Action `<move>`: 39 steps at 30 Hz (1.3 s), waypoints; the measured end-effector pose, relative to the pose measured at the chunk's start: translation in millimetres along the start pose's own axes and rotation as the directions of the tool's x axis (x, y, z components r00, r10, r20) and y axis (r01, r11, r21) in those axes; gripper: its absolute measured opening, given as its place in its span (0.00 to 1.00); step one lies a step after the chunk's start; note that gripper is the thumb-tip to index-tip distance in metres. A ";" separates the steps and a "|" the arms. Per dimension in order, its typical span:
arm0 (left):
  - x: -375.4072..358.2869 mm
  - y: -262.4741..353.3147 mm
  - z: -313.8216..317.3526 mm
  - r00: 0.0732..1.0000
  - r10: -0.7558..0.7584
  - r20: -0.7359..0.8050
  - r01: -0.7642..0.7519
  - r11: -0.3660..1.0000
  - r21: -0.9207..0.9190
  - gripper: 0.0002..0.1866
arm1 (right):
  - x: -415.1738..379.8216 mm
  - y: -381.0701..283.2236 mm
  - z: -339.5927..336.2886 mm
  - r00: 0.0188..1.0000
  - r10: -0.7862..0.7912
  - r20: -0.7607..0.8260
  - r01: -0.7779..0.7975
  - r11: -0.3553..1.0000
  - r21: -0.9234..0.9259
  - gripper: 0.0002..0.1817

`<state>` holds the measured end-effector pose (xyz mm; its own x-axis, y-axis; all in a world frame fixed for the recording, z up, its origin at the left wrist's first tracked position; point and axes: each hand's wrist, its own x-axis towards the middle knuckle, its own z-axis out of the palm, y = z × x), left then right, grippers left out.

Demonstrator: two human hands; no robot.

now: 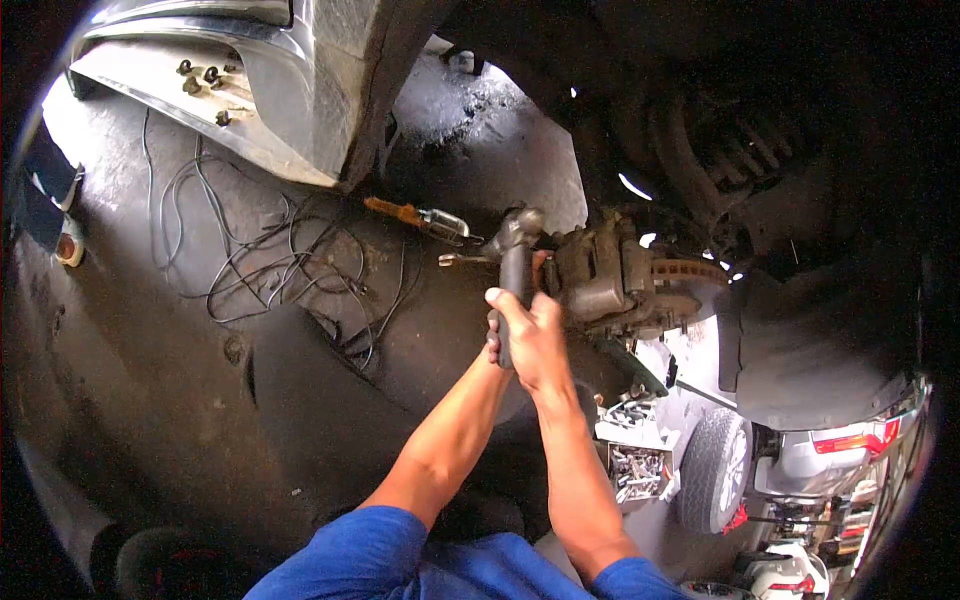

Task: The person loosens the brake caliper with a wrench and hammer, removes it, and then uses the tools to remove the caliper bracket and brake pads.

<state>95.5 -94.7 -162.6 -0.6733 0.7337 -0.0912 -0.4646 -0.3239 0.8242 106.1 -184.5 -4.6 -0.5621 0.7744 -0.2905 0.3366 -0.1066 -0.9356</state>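
Observation:
A dark-handled tool (515,270) with a rounded metal head stands upright in front of the brake caliper (595,275). My right hand (535,335) is wrapped round its handle. My left hand (494,335) is mostly hidden behind the handle and my right hand; a few of its fingertips show at the handle's left side, and whether they grip it is unclear. Right of the caliper is the brake disc (688,270). A wrench-like end (455,260) sticks out left of the tool's head. A work lamp (440,224) with an orange handle lies just behind it.
Tangled black cable (290,260) lies on the floor at left. Several small fasteners (211,75) rest on a car panel (150,75). A box of tools (640,472) and a wheel (715,470) are at lower right. The dark wheel-arch liner (820,350) hangs at right.

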 end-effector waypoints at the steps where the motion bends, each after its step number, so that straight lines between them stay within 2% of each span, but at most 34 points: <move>1: 5.9 4.0 2.0 1.000 -0.006 -0.003 0.006 1.000 -0.025 0.15 | -11.6 -20.6 -0.5 0.998 -0.058 -0.009 0.059 0.998 0.026 0.15; 2: 9.4 9.8 4.5 1.000 -0.012 -0.001 0.012 0.999 -0.048 0.15 | -24.5 -45.1 1.7 0.977 -0.215 -0.007 0.215 0.974 0.077 0.15; 4: 17.8 20.7 10.7 0.999 -0.039 -0.014 0.037 0.992 -0.123 0.14 | -39.6 -87.3 7.2 0.799 -0.581 -0.155 0.592 0.805 0.034 0.13; 6: 20.4 22.7 12.2 0.999 -0.045 -0.029 0.040 0.989 -0.142 0.14 | -42.9 -106.8 7.7 0.628 -0.749 -0.212 0.771 0.636 0.037 0.12; 7: 19.5 19.8 9.5 0.999 -0.030 -0.031 0.027 0.994 -0.101 0.14 | -37.5 -95.2 15.2 0.646 -0.713 -0.273 0.762 0.625 0.172 0.10; 8: 18.4 15.5 6.7 1.000 -0.014 -0.026 0.012 0.999 -0.053 0.14 | -17.5 -61.8 14.9 0.618 -0.741 -0.262 0.776 0.628 0.058 0.10; 9: 13.0 8.1 3.9 1.000 -0.004 -0.015 0.004 1.000 -0.014 0.14 | 2.2 -12.2 9.0 0.765 -0.609 -0.210 0.596 0.793 -0.128 0.12; 10: 8.6 3.0 2.0 1.000 0.001 -0.012 -0.001 1.000 0.015 0.14 | 8.3 -6.7 1.5 0.887 -0.429 -0.174 0.421 0.903 -0.083 0.13; 11: 7.2 -1.2 -1.3 1.000 0.007 -0.015 -0.007 0.999 0.046 0.14 | 14.4 -1.6 -5.9 0.968 -0.217 -0.127 0.211 0.976 -0.059 0.14; 12: 9.5 7.1 -0.4 1.000 0.014 -0.019 -0.013 0.998 0.065 0.14 | 15.0 -8.7 -7.2 0.997 -0.005 -0.076 0.000 0.998 -0.060 0.15; 14: 18.7 13.8 3.3 0.999 0.001 -0.036 0.003 0.992 0.123 0.13 | -8.0 -14.3 -25.2 0.996 0.080 -0.035 -0.077 0.993 0.091 0.14; 15: 21.5 21.7 3.9 0.999 -0.010 -0.038 0.015 0.991 0.137 0.13 | -12.6 -14.3 -39.5 0.995 -0.014 -0.097 0.018 0.999 0.043 0.15; 16: 20.8 25.5 4.6 0.997 -0.060 -0.052 0.060 0.998 0.014 0.13 | -35.3 -52.3 -47.0 0.994 -0.070 -0.089 0.077 0.993 0.088 0.16; 17: 19.8 31.1 7.1 0.992 -0.111 -0.054 0.103 0.986 -0.127 0.13 | -43.3 -66.2 -64.6 0.973 -0.149 -0.178 0.163 0.984 0.068 0.17; 18: 16.3 40.5 15.8 0.971 -0.239 -0.021 0.199 0.852 -0.485 0.12 | -47.2 -77.1 -84.3 0.919 -0.244 -0.309 0.256 0.967 0.000 0.17; 19: 18.7 34.3 14.7 0.970 -0.244 0.004 0.219 0.859 -0.463 0.12 | -43.5 -86.1 -112.7 0.846 -0.455 -0.277 0.433 0.890 -0.140 0.18; 20: 20.6 27.5 9.5 0.968 -0.251 0.023 0.235 0.866 -0.442 0.12 | -36.2 -90.3 -138.2 0.711 -0.593 -0.377 0.517 0.805 -0.291 0.19; 21: 19.7 27.4 7.4 0.970 -0.241 0.031 0.231 0.878 -0.420 0.12 | -34.5 -96.9 -168.0 0.664 -0.584 -0.467 0.463 0.811 -0.357 0.19; 22: 19.5 28.0 10.2 0.973 -0.229 0.022 0.217 0.879 -0.425 0.11 | -25.6 -101.6 -185.1 0.524 -0.701 -0.484 0.508 0.713 -0.483 0.22; 24: 20.3 27.5 12.5 0.979 -0.202 -0.011 0.178 0.884 -0.433 0.11 | 8.1 -94.1 -244.1 0.479 -0.653 -0.587 0.453 0.756 -0.471 0.24; 25: 25.3 15.4 8.2 0.985 -0.173 0.016 0.162 0.884 -0.438 0.11 | 15.2 -99.2 -253.1 0.547 -0.597 -0.587 0.478 0.799 -0.366 0.25; 26: 24.4 14.9 3.1 0.983 -0.181 0.038 0.179 0.889 -0.422 0.12 | 40.1 -87.6 -277.2 0.456 -0.649 -0.609 0.545 0.745 -0.385 0.25; 28: 22.1 20.8 -1.8 0.978 -0.193 0.082 0.210 0.896 -0.390 0.13 | 57.9 -83.6 -277.9 0.411 -0.657 -0.632 0.632 0.705 -0.322 0.24; 29: 21.4 25.5 0.3 0.985 -0.137 0.105 0.168 0.896 -0.411 0.14 | 63.4 -82.4 -282.9 0.476 -0.621 -0.623 0.651 0.725 -0.226 0.23; 31: 24.1 26.0 -5.3 0.985 -0.104 0.140 0.147 0.928 -0.342 0.14 | 67.6 -79.9 -291.6 0.600 -0.549 -0.581 0.656 0.754 -0.036 0.22; 33: 31.2 16.9 -11.2 0.985 -0.056 0.165 0.095 0.966 -0.240 0.14 | 68.2 -77.3 -297.9 0.627 -0.549 -0.553 0.639 0.768 -0.038 0.21; 34: 33.2 18.3 -11.6 0.993 -0.030 0.114 0.054 0.976 -0.213 0.14 | 66.7 -76.8 -300.9 0.633 -0.541 -0.554 0.608 0.790 -0.077 0.20; 36: 39.5 26.9 -8.7 0.999 0.026 0.024 -0.022 0.988 -0.153 0.14 | 67.5 -78.7 -296.2 0.611 -0.524 -0.593 0.636 0.771 -0.026 0.20; 37: 50.2 26.8 -11.2 0.989 0.122 0.080 -0.096 0.959 -0.265 0.15 | 68.9 -79.4 -295.7 0.598 -0.519 -0.611 0.652 0.758 -0.006 0.19; 39: 56.8 24.9 -21.3 0.975 0.102 0.196 -0.070 0.984 -0.165 0.15 | 70.9 -79.1 -300.9 0.641 -0.532 -0.554 0.664 0.746 0.053 0.19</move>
<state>33.5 -73.9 -159.2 -0.5918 0.7992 0.1048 -0.5046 -0.4688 0.7250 266.9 66.5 109.2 -0.1209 0.8983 0.4223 -0.1627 0.4018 -0.9012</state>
